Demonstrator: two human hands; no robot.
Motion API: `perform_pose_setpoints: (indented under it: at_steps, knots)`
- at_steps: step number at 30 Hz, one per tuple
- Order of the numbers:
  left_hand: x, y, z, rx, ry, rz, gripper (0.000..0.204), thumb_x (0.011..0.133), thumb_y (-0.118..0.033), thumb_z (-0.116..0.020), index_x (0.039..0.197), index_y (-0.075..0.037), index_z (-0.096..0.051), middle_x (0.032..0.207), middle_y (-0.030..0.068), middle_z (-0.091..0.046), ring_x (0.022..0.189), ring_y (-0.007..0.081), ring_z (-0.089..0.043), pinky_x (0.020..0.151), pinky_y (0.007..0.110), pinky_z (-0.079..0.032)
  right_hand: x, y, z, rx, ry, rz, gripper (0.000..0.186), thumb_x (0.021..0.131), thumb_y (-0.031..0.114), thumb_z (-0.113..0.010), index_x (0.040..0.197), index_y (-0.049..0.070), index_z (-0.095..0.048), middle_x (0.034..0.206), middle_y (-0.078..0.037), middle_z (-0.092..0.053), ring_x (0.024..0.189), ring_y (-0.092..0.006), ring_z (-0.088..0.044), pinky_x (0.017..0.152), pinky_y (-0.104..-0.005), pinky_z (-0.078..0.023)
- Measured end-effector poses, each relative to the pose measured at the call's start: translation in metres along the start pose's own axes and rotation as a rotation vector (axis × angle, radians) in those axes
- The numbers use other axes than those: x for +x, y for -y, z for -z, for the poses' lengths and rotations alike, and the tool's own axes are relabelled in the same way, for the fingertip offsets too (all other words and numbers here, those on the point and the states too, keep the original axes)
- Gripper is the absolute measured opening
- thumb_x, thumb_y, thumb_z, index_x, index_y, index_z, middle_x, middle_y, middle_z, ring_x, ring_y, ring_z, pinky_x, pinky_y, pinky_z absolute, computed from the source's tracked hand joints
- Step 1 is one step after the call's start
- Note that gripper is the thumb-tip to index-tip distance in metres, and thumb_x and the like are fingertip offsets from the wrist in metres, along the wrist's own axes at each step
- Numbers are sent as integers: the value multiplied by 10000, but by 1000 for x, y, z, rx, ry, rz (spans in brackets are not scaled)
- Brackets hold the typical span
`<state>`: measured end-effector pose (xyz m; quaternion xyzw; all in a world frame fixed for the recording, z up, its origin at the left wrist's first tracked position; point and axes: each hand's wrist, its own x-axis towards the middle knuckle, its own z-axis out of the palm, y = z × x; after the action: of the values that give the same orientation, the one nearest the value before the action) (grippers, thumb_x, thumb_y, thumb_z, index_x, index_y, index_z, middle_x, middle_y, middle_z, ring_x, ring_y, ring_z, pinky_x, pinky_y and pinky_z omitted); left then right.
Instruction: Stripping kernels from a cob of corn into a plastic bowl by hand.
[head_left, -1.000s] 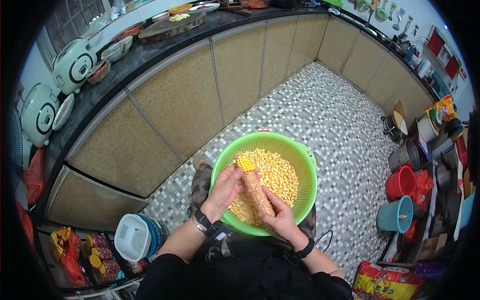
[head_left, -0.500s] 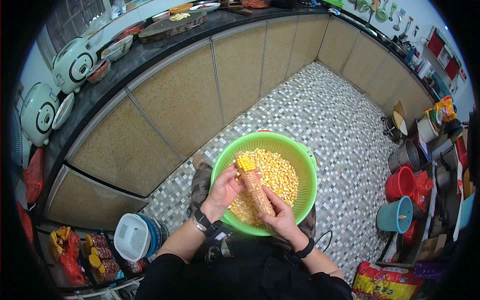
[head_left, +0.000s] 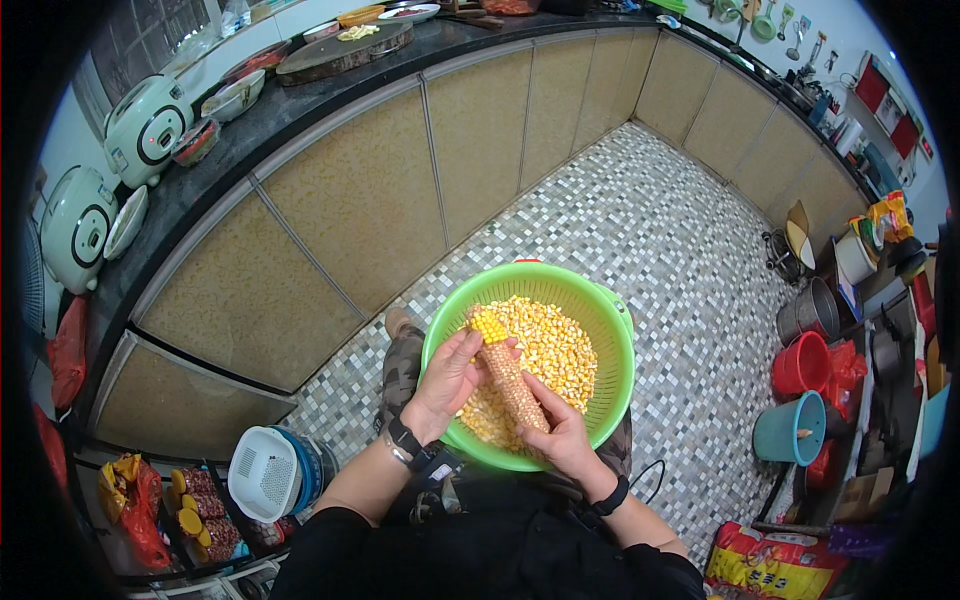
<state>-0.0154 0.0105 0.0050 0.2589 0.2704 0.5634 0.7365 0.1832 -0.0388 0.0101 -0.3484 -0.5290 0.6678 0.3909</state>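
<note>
Both of my hands hold one corn cob [head_left: 514, 386] tilted over a green plastic basket [head_left: 620, 400] on my lap. Most of the cob is bare; yellow kernels remain around its far end. My left hand [head_left: 447, 376] grips near that far end, its thumb against the edge of the yellow kernels. My right hand [head_left: 562, 435] is closed round the near end, thumb and forefinger along the bare part. Loose corn kernels [head_left: 565, 355] lie heaped in the basket below. Some of my left fingers are hidden behind the cob.
A dark counter [head_left: 225, 160] curves along the left and back, with rice cookers [head_left: 148, 132] and a round chopping board [head_left: 345, 55]. At the right stand a red bucket [head_left: 800, 362] and a blue bucket [head_left: 790, 430]. A white basket [head_left: 264, 472] stands lower left on the tiled floor [head_left: 690, 300].
My left thumb has shifted up slightly against the kernels at the cob's far end. The cob and my right hand have hardly moved.
</note>
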Motion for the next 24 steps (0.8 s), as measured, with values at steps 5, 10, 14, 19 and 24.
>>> perform_pose_setpoints:
  at_steps: [5,10,14,19,24]
  knots:
    - [-1,-2,-1,19,9,-8,462,959,-310,-508,1286,5,-424,1167,171,-582,1108,272,-568,983,411,-445,0,3,-2,6,-8,-10,738,757,-69,-656,1415,-4,-330,1399,-105,-415,1263,-171,-414,1052,-301,-323]
    - [-2,-4,-4,28,15,-2,453,966,-284,-487,1299,13,-409,1194,190,-566,1136,297,-552,998,423,-430,0,2,-1,-13,-7,15,738,755,-69,-658,1414,-8,-331,1397,-105,-417,1258,-167,-417,1049,-298,-325]
    - [-3,-7,-9,34,16,2,450,975,-278,-437,1309,21,-395,1217,217,-548,1156,322,-539,1007,441,-420,0,4,-2,70,-23,-22,741,751,-71,-658,1413,-14,-328,1399,-109,-413,1266,-168,-410,1053,-299,-318]
    - [-2,-7,-2,-178,101,-6,441,985,-277,-406,1317,13,-387,1214,233,-543,1138,334,-547,997,449,-429,0,4,-1,59,-13,-17,743,748,-73,-656,1412,-17,-327,1399,-111,-411,1270,-171,-405,1059,-302,-312]
    - [0,-2,-3,-115,-10,-21,467,978,-328,-450,1307,0,-394,1185,230,-557,1086,330,-576,961,448,-460,0,1,0,25,10,-14,744,744,-76,-655,1412,-11,-332,1404,-106,-405,1273,-173,-402,1064,-306,-309]
